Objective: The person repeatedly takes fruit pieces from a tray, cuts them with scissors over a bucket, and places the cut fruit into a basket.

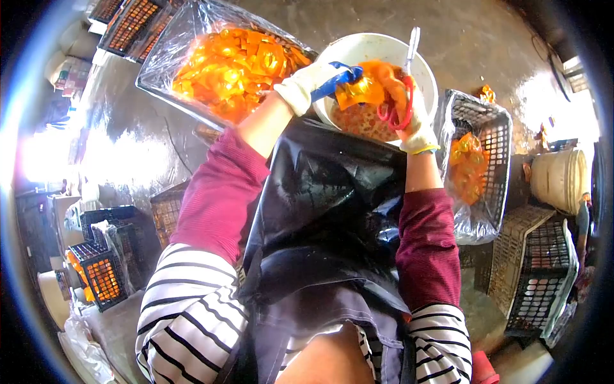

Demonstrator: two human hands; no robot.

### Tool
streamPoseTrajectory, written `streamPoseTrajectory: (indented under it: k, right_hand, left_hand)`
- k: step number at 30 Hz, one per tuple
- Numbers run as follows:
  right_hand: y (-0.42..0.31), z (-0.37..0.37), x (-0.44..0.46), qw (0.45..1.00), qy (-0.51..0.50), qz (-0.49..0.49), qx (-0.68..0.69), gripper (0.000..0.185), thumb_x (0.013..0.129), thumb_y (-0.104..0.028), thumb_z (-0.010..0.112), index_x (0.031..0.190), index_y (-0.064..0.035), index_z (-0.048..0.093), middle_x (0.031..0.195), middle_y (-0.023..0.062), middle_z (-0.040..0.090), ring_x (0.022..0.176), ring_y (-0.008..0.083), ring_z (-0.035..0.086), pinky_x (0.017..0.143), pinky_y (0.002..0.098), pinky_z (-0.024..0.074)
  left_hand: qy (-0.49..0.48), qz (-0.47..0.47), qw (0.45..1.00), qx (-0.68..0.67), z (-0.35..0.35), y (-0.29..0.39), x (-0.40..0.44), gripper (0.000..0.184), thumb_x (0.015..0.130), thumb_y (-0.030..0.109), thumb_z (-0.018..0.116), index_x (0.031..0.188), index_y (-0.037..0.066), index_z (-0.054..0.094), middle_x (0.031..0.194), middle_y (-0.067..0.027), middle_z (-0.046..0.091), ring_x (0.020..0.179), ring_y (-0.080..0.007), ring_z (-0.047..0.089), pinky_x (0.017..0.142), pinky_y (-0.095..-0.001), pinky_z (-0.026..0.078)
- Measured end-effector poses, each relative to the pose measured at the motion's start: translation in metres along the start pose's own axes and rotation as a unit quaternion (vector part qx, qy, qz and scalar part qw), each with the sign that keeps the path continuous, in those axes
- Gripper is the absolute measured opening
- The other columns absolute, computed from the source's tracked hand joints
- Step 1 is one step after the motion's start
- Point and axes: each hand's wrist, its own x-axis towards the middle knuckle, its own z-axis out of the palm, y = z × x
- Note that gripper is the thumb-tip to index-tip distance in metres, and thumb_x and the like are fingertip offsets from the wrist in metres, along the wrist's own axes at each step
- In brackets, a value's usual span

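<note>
Judge the orange piece point(358, 93) light, pliable, slippery and liable to tear; take hold along an edge. Found over the white bucket point(368, 47), just beside the right hand point(414, 125) and apparently pinched in the left hand point(308, 84), with contact partly hidden. Note the right hand curled around a red-handled tool point(409, 102).

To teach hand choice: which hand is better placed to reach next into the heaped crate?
Probably the left hand: it is beside that crate, while the right hand is farther away, holding red scissors.
</note>
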Motion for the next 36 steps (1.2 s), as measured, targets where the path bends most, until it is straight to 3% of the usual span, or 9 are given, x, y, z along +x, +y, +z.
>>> streamPoseTrajectory:
  k: [3,7,9,10,19,24,26,30,36]
  right_hand:
    - [0.006,-0.026,0.013,0.998,-0.017,-0.001,-0.065,0.027,0.092,-0.022,0.057,0.114,-0.0065,0.056,0.102,0.0045,0.062,0.085,0.0164,0.060,0.071,0.0269,0.0500]
    - [0.042,-0.047,0.035,0.934,-0.043,-0.008,-0.356,0.023,0.093,-0.017,0.053,0.113,-0.0068,0.056,0.108,0.0068,0.062,0.094,0.0186,0.059,0.081,0.0283,0.0473]
    - [0.052,-0.050,0.029,0.985,-0.059,0.084,-0.140,0.025,0.090,-0.007,0.058,0.115,-0.0042,0.056,0.108,0.0064,0.061,0.099,0.0149,0.058,0.086,0.0256,0.0472]
    - [0.046,-0.040,0.024,0.959,-0.046,0.070,-0.272,0.026,0.090,-0.006,0.057,0.116,-0.0037,0.057,0.109,0.0079,0.061,0.101,0.0148,0.057,0.089,0.0250,0.0460]
    - [-0.004,0.029,-0.019,0.871,-0.037,0.131,-0.472,0.040,0.087,-0.030,0.065,0.118,-0.0053,0.056,0.079,0.0061,0.066,0.058,0.0114,0.057,0.053,0.0224,0.0438]
    - [-0.001,0.014,-0.009,0.896,-0.037,0.105,-0.430,0.038,0.089,-0.030,0.061,0.118,-0.0049,0.054,0.072,0.0065,0.064,0.052,0.0102,0.053,0.049,0.0180,0.0394]
    - [0.011,0.004,-0.001,0.892,-0.049,0.053,-0.447,0.037,0.090,-0.029,0.060,0.118,-0.0045,0.053,0.071,0.0075,0.064,0.051,0.0101,0.053,0.049,0.0182,0.0393]
    - [0.050,-0.035,0.029,0.857,-0.073,-0.127,-0.495,0.034,0.091,-0.026,0.059,0.116,-0.0042,0.053,0.076,0.0095,0.064,0.054,0.0106,0.055,0.049,0.0201,0.0410]
    - [0.001,0.011,-0.008,0.884,-0.025,0.103,-0.456,0.030,0.089,-0.029,0.059,0.109,-0.0067,0.056,0.078,0.0085,0.065,0.058,0.0124,0.057,0.052,0.0242,0.0432]
  left_hand:
    - [0.174,0.048,0.972,0.154,-0.006,-0.020,0.000,0.039,0.094,0.036,0.048,0.111,0.003,0.061,0.106,-0.0195,0.063,0.092,-0.0294,0.062,0.080,-0.0347,0.049]
    - [0.301,-0.026,0.953,-0.001,-0.020,-0.012,-0.006,0.039,0.092,0.037,0.050,0.105,0.002,0.064,0.094,-0.0188,0.066,0.088,-0.0290,0.063,0.076,-0.0349,0.048]
    - [0.317,0.001,0.948,0.010,-0.022,-0.030,0.000,0.031,0.091,0.031,0.053,0.104,0.005,0.065,0.087,-0.0154,0.067,0.077,-0.0237,0.063,0.069,-0.0339,0.048]
    - [0.317,0.002,0.948,0.006,-0.020,-0.023,-0.002,0.030,0.090,0.029,0.054,0.104,0.005,0.065,0.086,-0.0150,0.067,0.076,-0.0239,0.063,0.069,-0.0338,0.048]
    - [0.223,0.023,0.972,0.070,-0.022,-0.018,-0.006,0.041,0.093,0.037,0.049,0.111,0.003,0.061,0.103,-0.0168,0.066,0.098,-0.0284,0.062,0.085,-0.0337,0.047]
    - [0.000,0.145,0.832,-0.536,-0.010,-0.038,-0.009,0.032,0.092,0.017,0.055,0.116,-0.006,0.052,0.117,-0.0152,0.058,0.103,-0.0273,0.061,0.091,-0.0367,0.051]
    - [0.068,0.049,0.946,-0.314,-0.005,-0.023,-0.009,0.034,0.092,0.015,0.055,0.116,-0.008,0.047,0.112,-0.0170,0.059,0.097,-0.0281,0.064,0.087,-0.0331,0.053]
    - [0.132,0.034,0.961,-0.239,0.009,-0.039,0.007,0.029,0.091,0.012,0.055,0.112,-0.007,0.051,0.099,-0.0142,0.064,0.088,-0.0282,0.067,0.080,-0.0297,0.054]
    - [0.176,-0.001,0.962,-0.210,0.011,-0.009,-0.002,0.025,0.092,0.017,0.053,0.103,-0.004,0.059,0.084,-0.0102,0.067,0.077,-0.0200,0.067,0.070,-0.0285,0.052]
